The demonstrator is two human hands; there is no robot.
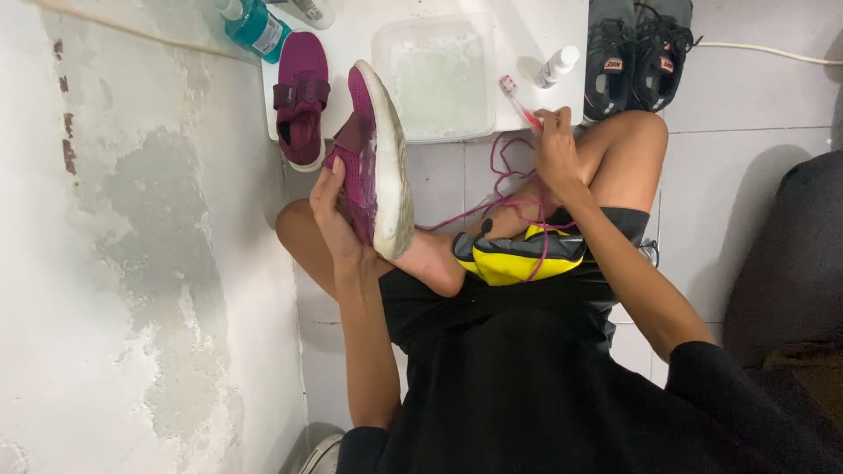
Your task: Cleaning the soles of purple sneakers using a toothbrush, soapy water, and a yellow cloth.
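My left hand (338,219) grips a magenta sneaker (373,162) by its upper, tilted on its side with the dirty pale sole facing right. My right hand (555,145) holds a red and white toothbrush (518,101), bristles pointing up toward a clear plastic tub (436,77) of cloudy water. Loose purple laces (514,197) trail from my right hand across my knee and lap. The matching magenta sneaker (300,96) lies flat on a white board (351,35) just left of the held one.
A teal bottle (256,28) and a small white bottle (558,64) stand by the tub. A pair of black sneakers (637,57) sits at top right. A yellow and grey item (514,256) rests on my lap. A peeling wall (132,263) lies left, dark furniture (790,254) right.
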